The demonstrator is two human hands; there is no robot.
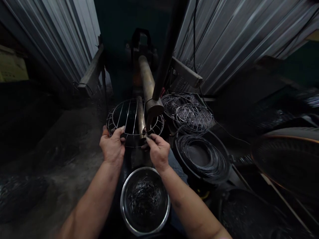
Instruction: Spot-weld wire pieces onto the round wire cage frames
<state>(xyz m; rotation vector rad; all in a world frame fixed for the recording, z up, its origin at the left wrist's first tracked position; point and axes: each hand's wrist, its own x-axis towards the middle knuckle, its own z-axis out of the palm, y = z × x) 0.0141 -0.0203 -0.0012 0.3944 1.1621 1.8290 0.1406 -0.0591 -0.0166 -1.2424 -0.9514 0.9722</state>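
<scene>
- The left hand held the round wire grid at its near left edge, its fingers pinching the rim between thumb and fingertips.
- The right hand was at the near edge of the same grid, right of the left hand, with thumb and finger pressed together; whether they gripped the rim or a small piece of wire was too small to tell.
- The grid lay between the person's forearms and the machine, with its parallel wires running away from the person and short wires around its side.
- The lower metal bar showed among the grid's wires, its near end close to the right fingertips.
- Above it, the thicker metal cylinder reached toward the person, and a dark rod slanted up from its near end.
- Nearer the person, below the hands, was a metal bowl containing many short wire pieces.
- To the right, a dark round pan held a coil of wire.
- Just beyond that pan lay a heap of wire grids.
- Corrugated sheets stood on the far right, with a wooden beam in front.
- A large round object with an orange edge was at the right side, its kind unclear.
</scene>
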